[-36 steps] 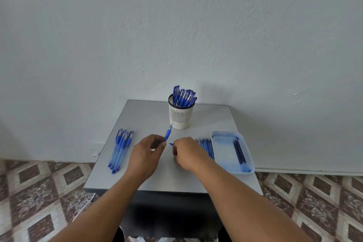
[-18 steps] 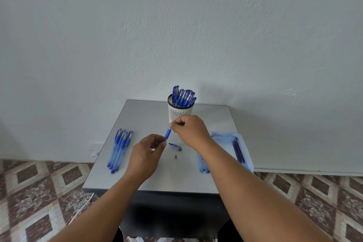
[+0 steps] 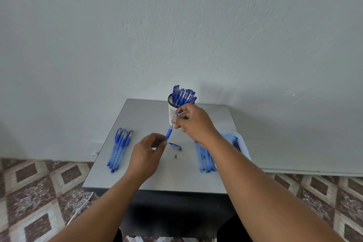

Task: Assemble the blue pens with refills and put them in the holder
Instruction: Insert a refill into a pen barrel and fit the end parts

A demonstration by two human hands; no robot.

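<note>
A white slotted holder (image 3: 172, 113) stood at the back of the grey table (image 3: 141, 116), packed with capped blue pens (image 3: 183, 95). In front of it the left hand (image 3: 146, 154) pinched the lower end of a pen barrel (image 3: 169, 133), and the right hand (image 3: 194, 122) was closed on its upper end. A loose cap (image 3: 175, 146) and small metal tip (image 3: 175, 156) lay below. Refills (image 3: 235, 143) sat in a pale tray (image 3: 242, 140) at right; more pens (image 3: 119, 148) lay left.
</note>
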